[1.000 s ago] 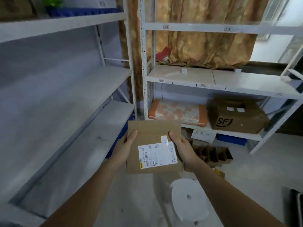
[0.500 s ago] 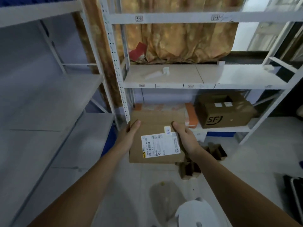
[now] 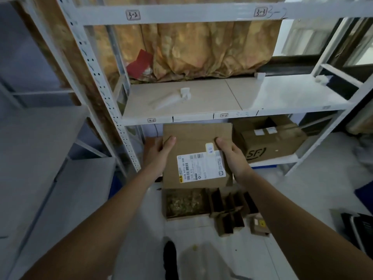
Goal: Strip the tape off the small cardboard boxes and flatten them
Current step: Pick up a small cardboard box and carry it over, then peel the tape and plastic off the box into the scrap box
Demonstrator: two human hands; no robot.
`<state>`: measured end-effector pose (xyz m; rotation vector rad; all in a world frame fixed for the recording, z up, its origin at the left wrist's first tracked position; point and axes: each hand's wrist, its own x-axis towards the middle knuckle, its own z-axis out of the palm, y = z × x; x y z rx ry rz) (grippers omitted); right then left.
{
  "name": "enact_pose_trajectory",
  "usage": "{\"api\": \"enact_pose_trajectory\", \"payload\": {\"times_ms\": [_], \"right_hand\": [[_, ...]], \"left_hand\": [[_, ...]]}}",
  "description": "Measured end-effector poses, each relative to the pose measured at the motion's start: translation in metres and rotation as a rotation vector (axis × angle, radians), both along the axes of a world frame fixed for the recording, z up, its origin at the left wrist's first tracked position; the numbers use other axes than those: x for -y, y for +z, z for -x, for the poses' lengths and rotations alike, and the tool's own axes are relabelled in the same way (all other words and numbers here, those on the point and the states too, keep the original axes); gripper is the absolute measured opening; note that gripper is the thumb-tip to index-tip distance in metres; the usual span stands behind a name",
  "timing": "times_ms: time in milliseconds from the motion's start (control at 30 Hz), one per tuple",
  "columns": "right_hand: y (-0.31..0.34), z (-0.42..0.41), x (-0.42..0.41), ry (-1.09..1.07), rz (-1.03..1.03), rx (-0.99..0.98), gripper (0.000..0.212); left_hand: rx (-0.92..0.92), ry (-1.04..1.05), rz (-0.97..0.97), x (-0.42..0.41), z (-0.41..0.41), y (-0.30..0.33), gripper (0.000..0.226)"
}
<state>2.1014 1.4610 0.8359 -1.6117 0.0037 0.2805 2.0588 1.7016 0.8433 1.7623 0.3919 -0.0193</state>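
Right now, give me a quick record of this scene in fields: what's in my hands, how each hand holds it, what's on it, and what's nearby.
held item: flattened cardboard box
left hand: grips the box's left edge, thumb on its front
right hand: grips the right edge, thumb on its front
on the box: white shipping label
behind it: brown SF box on the low shelf
on the floor below: open carton and cardboard dividers

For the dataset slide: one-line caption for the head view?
Both hands, left hand and right hand, hold a flattened cardboard box with shipping label before white shelving.
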Motion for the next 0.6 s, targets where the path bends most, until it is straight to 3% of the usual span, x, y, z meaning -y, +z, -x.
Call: {"api": "enact_pose_trajectory", "payload": {"times_ms": [233, 500, 600], "right_hand": [[-0.024, -0.098, -0.008, -0.161, 0.035, -0.052, 0.039], [-0.039, -0.161, 0.013, -0.249, 0.077, -0.112, 0.057], [-0.043, -0.179, 0.023, -0.233, 0.102, -0.100, 0.053]], "left_hand": [[-0.010, -0.113, 0.052, -0.005, -0.129, -0.023, 0.020], [-0.040, -0.194, 0.117, 0.015, -0.212, -0.045, 0.034], [-0.041, -0.186, 0.144, 0.028, -0.228, -0.051, 0.034]]}}
